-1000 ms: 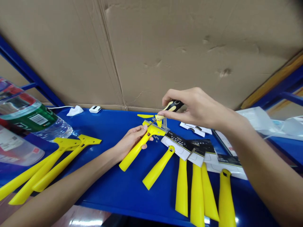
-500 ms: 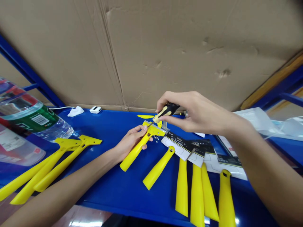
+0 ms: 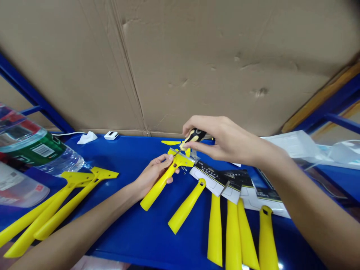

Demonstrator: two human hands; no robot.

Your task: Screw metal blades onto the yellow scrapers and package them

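My left hand (image 3: 154, 173) is closed around the neck of a yellow scraper (image 3: 157, 188), whose wide head carries a thin metal blade along its far edge. The scraper's handle slants down toward me. In my right hand (image 3: 221, 137) is a screwdriver (image 3: 194, 136) with a black and cream handle, pinched between thumb and fingers. Its tip points down at the left end of the scraper head, close to my left thumb. Small metal nuts or washers (image 3: 184, 169) lie on the table just behind the scraper, too small to tell which.
Several yellow scraper handles (image 3: 187, 206) lie on the blue table (image 3: 126, 221) in front and right, some under printed blade cards (image 3: 210, 178). More yellow scrapers (image 3: 70, 202) rest at left beside a water bottle (image 3: 47, 148). A cardboard wall (image 3: 168, 67) stands behind.
The view has shifted slightly, so the table things sit a little lower. Both hands keep their holds; the screwdriver stays at the same end of the scraper head.
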